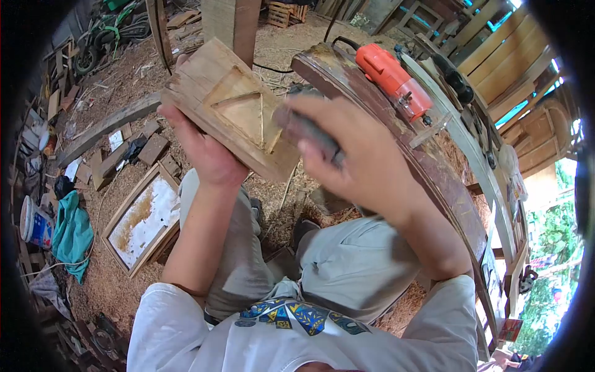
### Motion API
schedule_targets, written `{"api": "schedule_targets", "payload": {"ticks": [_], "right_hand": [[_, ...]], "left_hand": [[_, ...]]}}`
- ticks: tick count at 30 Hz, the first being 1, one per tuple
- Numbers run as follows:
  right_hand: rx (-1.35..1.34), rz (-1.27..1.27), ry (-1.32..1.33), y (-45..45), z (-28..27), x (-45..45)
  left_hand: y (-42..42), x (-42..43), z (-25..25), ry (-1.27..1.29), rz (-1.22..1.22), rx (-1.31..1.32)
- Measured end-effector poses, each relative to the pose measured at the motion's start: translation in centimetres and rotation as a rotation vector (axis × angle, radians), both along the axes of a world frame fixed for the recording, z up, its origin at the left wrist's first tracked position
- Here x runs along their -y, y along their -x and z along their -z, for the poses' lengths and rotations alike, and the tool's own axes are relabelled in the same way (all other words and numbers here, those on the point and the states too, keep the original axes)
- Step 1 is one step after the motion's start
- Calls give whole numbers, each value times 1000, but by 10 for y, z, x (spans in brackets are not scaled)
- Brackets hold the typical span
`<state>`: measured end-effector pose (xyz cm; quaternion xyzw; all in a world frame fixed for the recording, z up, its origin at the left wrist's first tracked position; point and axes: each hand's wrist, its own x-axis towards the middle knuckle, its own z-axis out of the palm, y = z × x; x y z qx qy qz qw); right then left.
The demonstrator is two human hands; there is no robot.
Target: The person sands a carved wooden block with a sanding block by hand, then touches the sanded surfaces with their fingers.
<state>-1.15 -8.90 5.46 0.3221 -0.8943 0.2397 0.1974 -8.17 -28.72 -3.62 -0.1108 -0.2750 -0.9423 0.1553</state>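
My left hand [207, 152] grips a thick wooden block [198, 74] from its lower left edge and holds it tilted up in front of me. A triangular recess with raised edges is carved into the block's face. My right hand [365, 155] is closed around a dark grey block [310, 133], which is blurred by motion, so its exact kind is unclear. That dark block is at the right side of the wooden block, close to the carved triangle; whether the two touch is hard to tell.
To the right runs a worn brown bench [409, 149] bearing an orange power tool [393, 80]. Wood shavings cover the ground. On the left lie a wooden frame [118, 232], a teal cloth [73, 232], a white bucket [34, 223] and wood offcuts. A wooden post [229, 28] stands ahead.
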Motion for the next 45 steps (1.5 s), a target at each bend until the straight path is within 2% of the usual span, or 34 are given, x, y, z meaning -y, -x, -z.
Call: {"api": "schedule_targets", "payload": {"ticks": [1, 5, 7, 10, 14, 16, 18, 19, 22, 24, 25, 27, 31, 34, 37, 42, 44, 45], "right_hand": [[95, 6, -86, -7, -2, 2], [122, -28, -28, -8, 1, 4], [-4, 68, -37, 2, -2, 0], [-65, -23, -43, -9, -1, 0], [-23, -27, -7, -1, 3, -1], [-80, 51, -13, 7, 4, -1], [-12, 69, -15, 1, 4, -2], [56, 77, -15, -1, 4, -1], [44, 16, -58, -4, 6, -7], [29, 50, -24, 1, 8, -2], [12, 86, 7, 4, 8, -1], [-34, 96, 59, 11, 10, -2], [-175, 107, 161, 18, 6, -10], [-95, 87, 185, 12, 2, -12], [-84, 37, 47, 7, 3, -12], [-120, 66, 37, 16, 9, -7], [-182, 42, 23, 15, 8, -8], [-105, 59, 12, 8, 7, -12]], "left_hand": [[1, 0, 1, -2, -8, 0], [1, 0, 5, 49, -66, -25], [1, -3, 5, 66, -76, -38], [3, -4, 6, 44, -76, -24], [-3, -10, 4, 66, -38, 7], [-6, -15, 5, 49, -19, 29], [-6, -12, 9, 184, 46, -1], [-6, -12, 9, 183, 43, -6], [-5, -10, 8, 63, 26, -48], [-7, -14, 6, 268, -89, 9], [-8, -19, 3, 269, -80, 12], [-9, -28, -4, 95, -83, 37], [-7, -22, -2, 187, -98, -8], [-7, -26, -5, 32, -74, -26], [-8, -26, -4, 122, -140, -19], [-1, -26, 8, 25, -15, 10], [-5, -27, 3, 71, -51, -4], [-7, -26, 0, 119, -86, -13]]}}
